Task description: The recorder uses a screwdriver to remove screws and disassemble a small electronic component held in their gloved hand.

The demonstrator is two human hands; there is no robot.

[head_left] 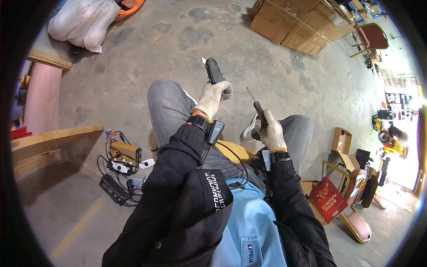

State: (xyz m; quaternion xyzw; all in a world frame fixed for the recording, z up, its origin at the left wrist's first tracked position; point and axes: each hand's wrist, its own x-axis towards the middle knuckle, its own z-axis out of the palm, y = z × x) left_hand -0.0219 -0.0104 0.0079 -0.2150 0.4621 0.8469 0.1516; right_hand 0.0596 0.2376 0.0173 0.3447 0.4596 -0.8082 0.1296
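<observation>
Both my hands wear whitish knit gloves and are held out over my knees, apart from each other. My left hand (213, 95) is closed around the lower end of a black oblong part (214, 71) with a rounded top, its exact kind unclear. A small white bit (203, 60) shows beside its upper edge. In my right hand (272, 134) is a screwdriver (259, 108), gripped by its dark handle, the thin metal shaft pointing up and to the left. The shaft's tip touches nothing. My fingers hide the lower end of the black part.
To my left on the concrete floor lie a gold metal box (126, 151), a black box (113, 189) and tangled cables, near a wooden board (58, 137). Flattened cardboard (302, 24) stands far right. A red box (328, 199) and a chair (358, 226) are at right.
</observation>
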